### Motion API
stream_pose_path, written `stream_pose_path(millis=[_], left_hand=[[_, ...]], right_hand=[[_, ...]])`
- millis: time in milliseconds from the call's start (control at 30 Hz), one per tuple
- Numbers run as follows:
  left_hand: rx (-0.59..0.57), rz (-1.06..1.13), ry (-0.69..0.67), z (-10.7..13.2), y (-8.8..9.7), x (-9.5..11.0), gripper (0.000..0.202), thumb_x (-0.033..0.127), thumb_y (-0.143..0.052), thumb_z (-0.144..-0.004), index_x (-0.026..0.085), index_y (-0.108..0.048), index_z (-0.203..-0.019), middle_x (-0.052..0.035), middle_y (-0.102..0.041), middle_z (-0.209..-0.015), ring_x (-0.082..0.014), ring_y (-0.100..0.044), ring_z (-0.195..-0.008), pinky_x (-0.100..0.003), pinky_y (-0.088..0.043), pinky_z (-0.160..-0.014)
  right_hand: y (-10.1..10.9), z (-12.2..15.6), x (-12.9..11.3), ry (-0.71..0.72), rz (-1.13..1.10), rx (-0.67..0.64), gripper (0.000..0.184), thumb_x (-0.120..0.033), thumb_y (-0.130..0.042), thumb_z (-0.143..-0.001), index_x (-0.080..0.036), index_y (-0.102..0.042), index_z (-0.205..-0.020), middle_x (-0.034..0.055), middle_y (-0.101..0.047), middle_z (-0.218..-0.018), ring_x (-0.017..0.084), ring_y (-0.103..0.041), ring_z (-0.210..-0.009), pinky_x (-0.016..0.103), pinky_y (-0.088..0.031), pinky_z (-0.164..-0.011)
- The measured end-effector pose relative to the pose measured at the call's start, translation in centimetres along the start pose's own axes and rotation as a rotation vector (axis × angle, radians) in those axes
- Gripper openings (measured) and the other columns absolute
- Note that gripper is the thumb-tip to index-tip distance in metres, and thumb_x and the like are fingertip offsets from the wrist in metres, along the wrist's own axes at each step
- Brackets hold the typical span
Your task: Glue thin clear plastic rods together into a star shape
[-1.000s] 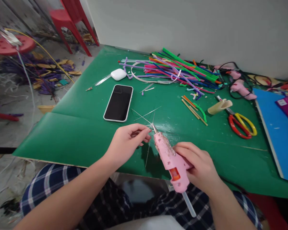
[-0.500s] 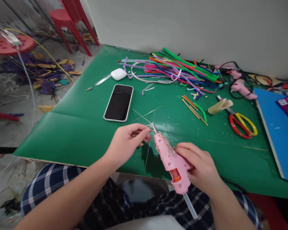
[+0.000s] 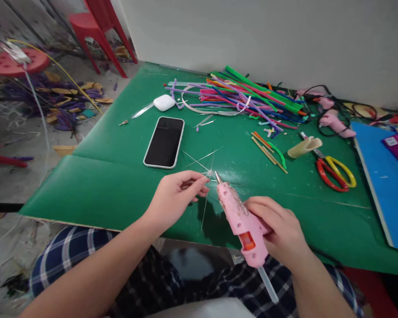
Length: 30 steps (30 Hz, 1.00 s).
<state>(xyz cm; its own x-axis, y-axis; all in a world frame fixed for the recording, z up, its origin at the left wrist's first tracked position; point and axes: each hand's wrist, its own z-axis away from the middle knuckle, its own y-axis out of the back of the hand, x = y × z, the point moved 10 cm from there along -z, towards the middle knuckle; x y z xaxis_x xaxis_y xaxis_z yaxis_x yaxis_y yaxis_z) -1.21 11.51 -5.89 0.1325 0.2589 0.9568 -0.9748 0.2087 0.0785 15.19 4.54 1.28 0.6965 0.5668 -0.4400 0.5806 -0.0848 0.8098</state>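
While left fingers (image 3: pixel 193 176) pinch crossed sticks (image 3: pixel 208 173), right hand (image 3: pixel 283 230) grips glue gun (image 3: pixel 239 216).

A small, informal craft workshop. The green-covered table (image 3: pixel 102 185) holds a heap of coloured craft sticks (image 3: pixel 252 95) along its far edge, scissors (image 3: pixel 336 172) and spare glue guns (image 3: pixel 334 123) toward its far right, and a pink glue gun (image 3: pixel 240 216) over its near edge. Purple and yellow offcuts (image 3: pixel 59 104) litter the floor (image 3: pixel 20 141) left of the table, beside red plastic stools (image 3: pixel 99 26).
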Motion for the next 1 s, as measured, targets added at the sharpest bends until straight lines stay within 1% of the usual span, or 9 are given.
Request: stream_pose_path(millis=[300,467,667,900,1000], left_hand=[[0.008,-0.042,-0.015,0.12,0.09,0.37,0.018,0.036,-0.064,-0.08,0.019,-0.069,-0.081,0.0008,-0.071,-0.069,-0.0098,-0.065,-0.065,-0.016,-0.05,-0.055],[0.005,-0.031,-0.026,0.0,0.04,0.45,0.017,0.035,-0.063,-0.08,0.019,-0.068,-0.08,0.0011,-0.07,-0.068,-0.0091,-0.064,-0.064,-0.015,-0.05,-0.055],[0.003,-0.001,-0.01,0.04,0.16,0.11,0.019,0.037,-0.064,-0.08,0.018,-0.068,-0.082,0.0002,-0.07,-0.069,-0.0095,-0.064,-0.064,-0.016,-0.05,-0.055],[-0.001,-0.016,-0.025,0.14,-0.06,0.49,0.018,0.036,-0.063,-0.08,0.018,-0.068,-0.08,0.0007,-0.07,-0.068,-0.0095,-0.064,-0.065,-0.015,-0.049,-0.055],[-0.009,-0.019,-0.029,0.11,-0.08,0.53,0.019,0.036,-0.062,-0.081,0.018,-0.068,-0.079,0.0009,-0.069,-0.068,-0.0094,-0.064,-0.065,-0.015,-0.049,-0.054]], right_hand=[[-0.7,-0.11,-0.15,0.014,-0.015,-0.039,0.017,-0.018,-0.055,-0.081,-0.019,-0.059,-0.098,0.0068,-0.066,-0.09,0.015,-0.065,-0.074,0.024,-0.051,-0.06],[-0.79,0.0,-0.27,0.024,-0.021,-0.053,0.019,-0.017,-0.055,-0.082,-0.019,-0.057,-0.1,0.0068,-0.066,-0.091,0.016,-0.065,-0.075,0.025,-0.051,-0.06],[-0.26,-0.09,-0.21,0.026,-0.009,0.015,0.018,-0.016,-0.054,-0.081,-0.018,-0.058,-0.099,0.0077,-0.066,-0.091,0.015,-0.065,-0.074,0.024,-0.051,-0.06],[-0.93,-0.21,-0.53,0.034,0.007,-0.038,0.017,-0.019,-0.052,-0.083,-0.018,-0.058,-0.098,0.0079,-0.066,-0.09,0.016,-0.066,-0.074,0.025,-0.05,-0.058],[-1.03,-0.15,-0.59,0.03,-0.015,-0.054,0.017,-0.018,-0.054,-0.082,-0.019,-0.058,-0.099,0.0067,-0.066,-0.091,0.015,-0.065,-0.074,0.025,-0.051,-0.06]])
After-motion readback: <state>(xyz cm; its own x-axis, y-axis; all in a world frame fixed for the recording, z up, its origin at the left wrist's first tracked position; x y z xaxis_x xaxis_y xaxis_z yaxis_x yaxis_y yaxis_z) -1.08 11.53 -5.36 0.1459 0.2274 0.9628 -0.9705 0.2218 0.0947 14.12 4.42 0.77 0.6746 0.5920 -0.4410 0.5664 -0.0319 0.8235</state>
